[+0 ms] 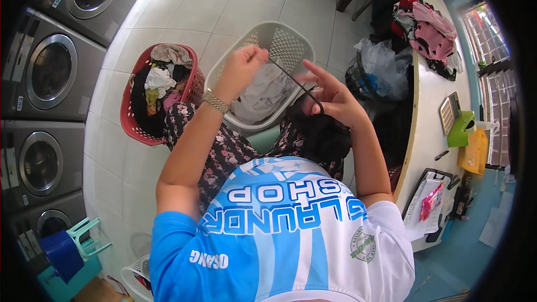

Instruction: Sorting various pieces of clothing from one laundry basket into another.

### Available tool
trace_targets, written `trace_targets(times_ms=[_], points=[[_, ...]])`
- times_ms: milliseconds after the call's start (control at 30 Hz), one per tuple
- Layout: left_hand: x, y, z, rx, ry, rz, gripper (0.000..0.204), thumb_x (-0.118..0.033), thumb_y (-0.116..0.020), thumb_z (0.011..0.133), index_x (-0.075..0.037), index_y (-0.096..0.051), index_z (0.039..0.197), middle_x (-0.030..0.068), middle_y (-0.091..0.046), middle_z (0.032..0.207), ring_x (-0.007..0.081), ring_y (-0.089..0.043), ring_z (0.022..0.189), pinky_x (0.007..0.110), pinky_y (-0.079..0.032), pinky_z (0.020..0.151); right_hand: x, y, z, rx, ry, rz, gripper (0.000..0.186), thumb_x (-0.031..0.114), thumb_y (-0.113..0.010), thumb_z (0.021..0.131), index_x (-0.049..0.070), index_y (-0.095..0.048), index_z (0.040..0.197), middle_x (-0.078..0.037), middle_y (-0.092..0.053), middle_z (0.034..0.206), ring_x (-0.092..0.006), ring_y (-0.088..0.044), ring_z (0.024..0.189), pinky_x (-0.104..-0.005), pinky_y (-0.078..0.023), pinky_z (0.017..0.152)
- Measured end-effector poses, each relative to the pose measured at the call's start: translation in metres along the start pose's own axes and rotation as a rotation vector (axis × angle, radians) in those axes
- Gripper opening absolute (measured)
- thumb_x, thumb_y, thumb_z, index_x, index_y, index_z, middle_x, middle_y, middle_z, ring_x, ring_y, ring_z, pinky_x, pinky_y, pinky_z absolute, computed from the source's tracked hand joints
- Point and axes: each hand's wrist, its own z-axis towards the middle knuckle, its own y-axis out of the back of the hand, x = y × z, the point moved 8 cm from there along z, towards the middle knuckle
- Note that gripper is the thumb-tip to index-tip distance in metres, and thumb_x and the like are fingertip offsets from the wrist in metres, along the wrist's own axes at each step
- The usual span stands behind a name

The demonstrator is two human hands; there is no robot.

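Observation:
My left hand (246, 62), with a watch on the wrist, is closed in a pinch on one end of a thin black strap (289, 78). The strap stretches down toward my right hand (334, 99), where it bends round the thumb and fingers. My right index finger points outward, apart from the thumb. Below this hand a bunched black cloth (323, 134) lies over my right thigh; whether the strap belongs to it I cannot tell. Beneath both hands a pale laundry basket (305, 45) holds light grey and white cloth (258, 98).
On the left stand a red basket (194, 81) of mixed clothes and stacked front-loading machines (51, 71). A counter (428, 112) at right carries a clothes pile (432, 33), a calculator (449, 113) and a clipboard (428, 204). A plastic-bag-filled dark basket (355, 75) sits beside the counter.

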Motion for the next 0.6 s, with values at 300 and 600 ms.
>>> trace_targets(times_ms=[300, 600], points=[[-0.001, -0.032, -0.027, 0.143, -0.053, 0.216, 0.022, -0.022, -0.065, 0.090, -0.001, -0.065, 0.086, 0.0050, -0.056, 0.064, 0.0113, -0.053, 0.059, 0.028, -0.041, 0.055, 0.021, 0.026, -0.005, -0.155, -0.073, -0.622, 0.013, 0.007, -0.054, 0.076, 0.001, -0.066, 0.077, -0.006, -0.060, 0.072, -0.0131, -0.054, 0.076, -0.0244, -0.043, 0.076], [-0.089, -0.059, -0.086, 0.149, -0.487, 0.226, 0.012, -0.011, -0.063, 0.090, -0.002, -0.057, 0.085, 0.0133, -0.057, 0.078, 0.0302, -0.057, 0.069, 0.036, -0.045, 0.059, 0.024, -0.010, -0.013, -0.217, 0.047, -0.880, 0.016, 0.005, -0.069, 0.078, 0.005, -0.073, 0.094, -0.011, -0.061, 0.073, -0.0210, -0.058, 0.071, -0.0292, -0.045, 0.072]])
